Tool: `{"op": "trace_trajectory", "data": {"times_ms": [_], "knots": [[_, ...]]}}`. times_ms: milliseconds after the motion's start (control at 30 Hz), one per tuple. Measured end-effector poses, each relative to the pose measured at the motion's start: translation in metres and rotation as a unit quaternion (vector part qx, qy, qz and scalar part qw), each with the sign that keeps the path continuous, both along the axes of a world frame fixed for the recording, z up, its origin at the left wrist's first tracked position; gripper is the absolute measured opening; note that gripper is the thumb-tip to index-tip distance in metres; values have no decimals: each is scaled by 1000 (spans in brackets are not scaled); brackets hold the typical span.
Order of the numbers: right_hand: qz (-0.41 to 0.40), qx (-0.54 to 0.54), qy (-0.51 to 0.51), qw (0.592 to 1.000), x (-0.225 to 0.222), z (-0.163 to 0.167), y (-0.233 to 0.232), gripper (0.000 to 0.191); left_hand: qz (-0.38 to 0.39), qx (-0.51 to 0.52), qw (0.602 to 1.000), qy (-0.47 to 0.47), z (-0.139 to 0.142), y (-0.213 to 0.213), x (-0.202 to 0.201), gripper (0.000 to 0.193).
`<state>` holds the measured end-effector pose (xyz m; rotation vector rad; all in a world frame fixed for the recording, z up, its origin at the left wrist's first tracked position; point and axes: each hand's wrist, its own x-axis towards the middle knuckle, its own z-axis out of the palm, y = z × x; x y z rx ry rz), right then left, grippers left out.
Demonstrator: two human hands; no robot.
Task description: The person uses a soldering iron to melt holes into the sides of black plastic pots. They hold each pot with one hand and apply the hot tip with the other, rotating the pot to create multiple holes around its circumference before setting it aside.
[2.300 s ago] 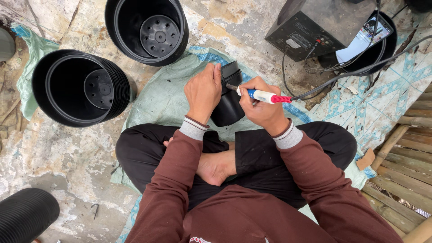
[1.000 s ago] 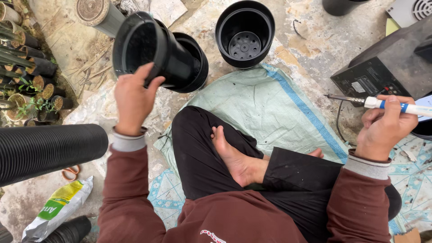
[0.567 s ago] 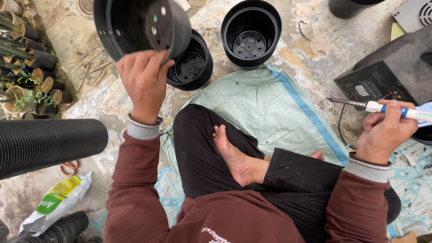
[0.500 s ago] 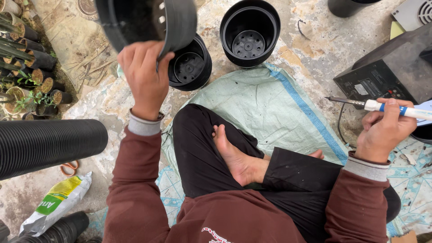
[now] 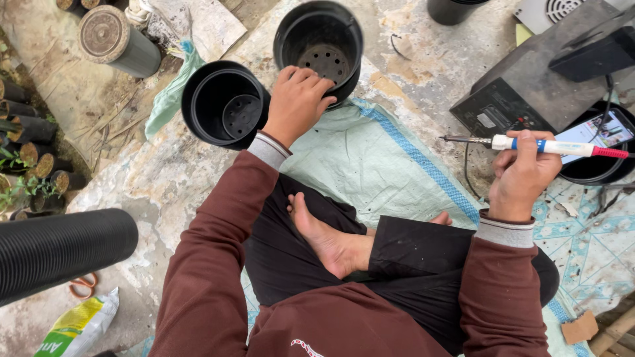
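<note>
My left hand (image 5: 296, 101) reaches forward and grips the near rim of a black plastic pot (image 5: 319, 46) with holes in its bottom, standing on the concrete floor. A second black pot (image 5: 221, 106), with another nested inside, stands just left of that hand. My right hand (image 5: 522, 173) is raised at the right and holds a soldering iron (image 5: 536, 145) with a white, blue and red handle, its metal tip pointing left. I sit cross-legged on a pale green woven sack (image 5: 370, 158), one bare foot (image 5: 327, 241) showing.
A dark box-shaped device (image 5: 529, 86) sits at the right with a phone (image 5: 592, 135) resting in a black pot beside it. A long stack of black pots (image 5: 59, 251) lies at the left, above scissors (image 5: 83, 285) and a bag (image 5: 76, 327). Small seedling pots (image 5: 26, 158) line the left edge.
My left hand lifted a black pot off the left stack, carried it right and set it down into the pot ahead. My right hand kept the soldering iron raised.
</note>
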<state>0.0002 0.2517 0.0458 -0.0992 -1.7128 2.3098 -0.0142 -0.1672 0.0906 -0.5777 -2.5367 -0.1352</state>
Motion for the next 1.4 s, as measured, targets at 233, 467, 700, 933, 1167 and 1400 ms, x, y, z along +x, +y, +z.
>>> {"op": "trace_trajectory", "data": {"times_ms": [233, 467, 700, 933, 1167, 1400], "knots": [[2, -9, -12, 1000, -4, 4, 0, 15, 2, 38, 999, -39, -26, 2, -10, 18], [9, 3, -13, 1000, -4, 8, -4, 16, -2, 49, 997, -57, -31, -2, -14, 19], [-15, 6, -9, 1000, -8, -11, 2, 13, -66, 28, 996, -50, -41, -4, -20, 18], [-4, 33, -3, 999, -7, -23, 13, 14, -78, -22, 996, -28, -30, 4, -18, 16], [-17, 33, 3, 999, 0, -5, 10, 15, -5, 5, 999, 34, 15, 20, 6, 23], [-58, -23, 196, 979, 30, 24, -34, 28, 5, 423, 889, -173, 45, 80, 69, 16]]}}
